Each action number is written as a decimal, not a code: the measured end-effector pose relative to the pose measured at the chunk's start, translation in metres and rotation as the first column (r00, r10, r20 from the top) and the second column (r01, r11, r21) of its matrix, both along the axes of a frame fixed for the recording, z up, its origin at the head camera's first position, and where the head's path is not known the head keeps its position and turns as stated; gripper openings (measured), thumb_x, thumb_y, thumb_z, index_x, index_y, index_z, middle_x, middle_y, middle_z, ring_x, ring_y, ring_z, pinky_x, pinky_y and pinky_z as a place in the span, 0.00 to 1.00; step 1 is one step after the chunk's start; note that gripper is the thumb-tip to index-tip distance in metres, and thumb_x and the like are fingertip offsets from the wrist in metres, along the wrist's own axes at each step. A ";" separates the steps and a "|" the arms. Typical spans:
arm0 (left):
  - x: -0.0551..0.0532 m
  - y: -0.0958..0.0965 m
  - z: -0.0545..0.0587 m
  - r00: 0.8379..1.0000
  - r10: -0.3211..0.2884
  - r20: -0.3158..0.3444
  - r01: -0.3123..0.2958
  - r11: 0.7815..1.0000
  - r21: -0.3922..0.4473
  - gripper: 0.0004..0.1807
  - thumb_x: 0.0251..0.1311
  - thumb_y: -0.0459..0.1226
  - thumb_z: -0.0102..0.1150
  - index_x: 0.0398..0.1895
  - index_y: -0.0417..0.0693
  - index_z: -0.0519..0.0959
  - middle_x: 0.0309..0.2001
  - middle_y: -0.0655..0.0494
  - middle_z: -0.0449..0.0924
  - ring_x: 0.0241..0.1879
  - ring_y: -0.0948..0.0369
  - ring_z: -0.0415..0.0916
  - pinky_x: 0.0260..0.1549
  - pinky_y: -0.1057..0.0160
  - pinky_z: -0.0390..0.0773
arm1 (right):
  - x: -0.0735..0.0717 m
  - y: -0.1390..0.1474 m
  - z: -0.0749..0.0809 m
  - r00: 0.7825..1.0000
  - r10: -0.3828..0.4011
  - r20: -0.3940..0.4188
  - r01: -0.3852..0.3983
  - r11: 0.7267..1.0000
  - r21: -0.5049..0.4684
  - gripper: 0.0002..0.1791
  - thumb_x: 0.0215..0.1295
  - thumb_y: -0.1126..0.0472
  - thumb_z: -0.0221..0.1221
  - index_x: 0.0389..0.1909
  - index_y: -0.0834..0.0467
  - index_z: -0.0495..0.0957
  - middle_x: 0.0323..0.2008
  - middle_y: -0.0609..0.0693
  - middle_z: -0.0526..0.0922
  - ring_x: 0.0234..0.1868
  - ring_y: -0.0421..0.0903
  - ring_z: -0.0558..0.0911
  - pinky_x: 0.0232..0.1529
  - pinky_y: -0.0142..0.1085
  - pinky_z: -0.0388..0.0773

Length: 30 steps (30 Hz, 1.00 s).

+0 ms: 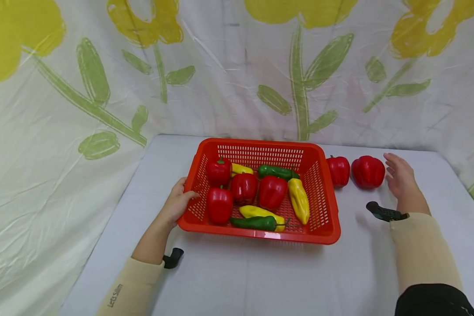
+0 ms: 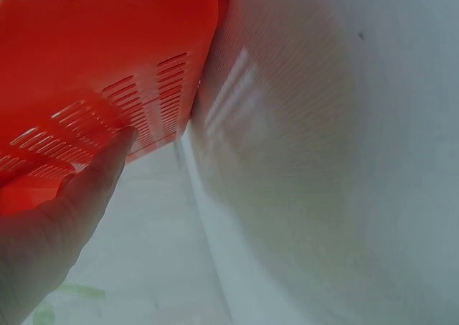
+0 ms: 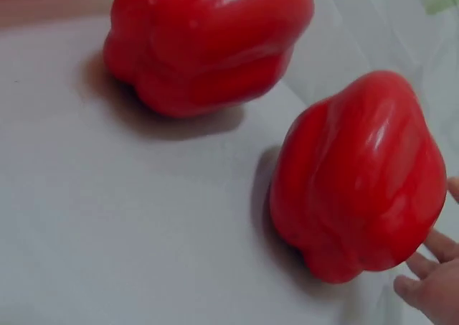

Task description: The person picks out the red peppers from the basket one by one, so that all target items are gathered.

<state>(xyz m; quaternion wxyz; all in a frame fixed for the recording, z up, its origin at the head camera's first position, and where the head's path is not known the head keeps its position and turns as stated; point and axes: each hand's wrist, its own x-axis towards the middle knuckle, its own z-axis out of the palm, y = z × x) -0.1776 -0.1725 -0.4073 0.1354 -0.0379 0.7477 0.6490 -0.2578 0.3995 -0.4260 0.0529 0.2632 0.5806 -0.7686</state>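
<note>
My left hand (image 1: 177, 202) grips the left rim of a red plastic basket (image 1: 256, 235), thumb over the edge. In the left wrist view, the slotted basket wall (image 2: 143, 24) shows above a shadow on the table. Inside lie several red bell peppers (image 1: 220, 205), yellow peppers (image 1: 298, 201) and green peppers (image 1: 256, 223). To the basket's right sit two more red bell peppers, one close beside it (image 1: 338, 171) and one farther right (image 1: 368, 172). My right hand (image 1: 403, 177) is just right of the farther one, fingers extended, fingertips beside it in the right wrist view.
The white-covered table (image 1: 237, 281) extends around the basket. Behind it hangs a white cloth (image 1: 229, 87) with yellow flowers and green leaves, meeting the table's back edge. A dark wrist device (image 1: 385, 213) sticks out from my right wrist, another (image 1: 174, 258) from my left.
</note>
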 end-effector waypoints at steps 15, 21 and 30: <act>0.001 0.001 0.001 1.000 0.006 -0.002 -0.006 1.000 0.011 0.25 0.61 0.28 0.39 0.63 0.36 0.54 0.60 0.37 0.64 0.55 0.46 0.69 0.53 0.47 0.74 | 0.008 -0.009 0.026 0.972 -0.138 0.189 0.123 0.988 0.088 0.59 0.43 0.42 0.68 0.71 0.33 0.39 0.72 0.30 0.36 0.73 0.37 0.30 0.72 0.37 0.33; 0.001 0.001 0.001 1.000 0.008 0.003 -0.008 1.000 0.007 0.25 0.61 0.28 0.39 0.63 0.36 0.54 0.59 0.37 0.64 0.54 0.46 0.70 0.52 0.48 0.75 | 0.013 -0.018 0.038 0.975 -0.179 0.134 0.175 0.984 0.041 0.52 0.45 0.45 0.68 0.68 0.31 0.47 0.72 0.30 0.36 0.73 0.35 0.29 0.72 0.36 0.31; 0.002 0.001 0.000 1.000 0.015 0.010 -0.015 1.000 0.016 0.25 0.62 0.28 0.40 0.63 0.37 0.54 0.60 0.37 0.64 0.54 0.47 0.70 0.51 0.50 0.76 | 0.017 -0.049 0.059 0.958 -0.287 -0.004 0.286 0.957 -0.045 0.39 0.49 0.55 0.68 0.56 0.33 0.55 0.68 0.28 0.46 0.72 0.34 0.34 0.72 0.34 0.28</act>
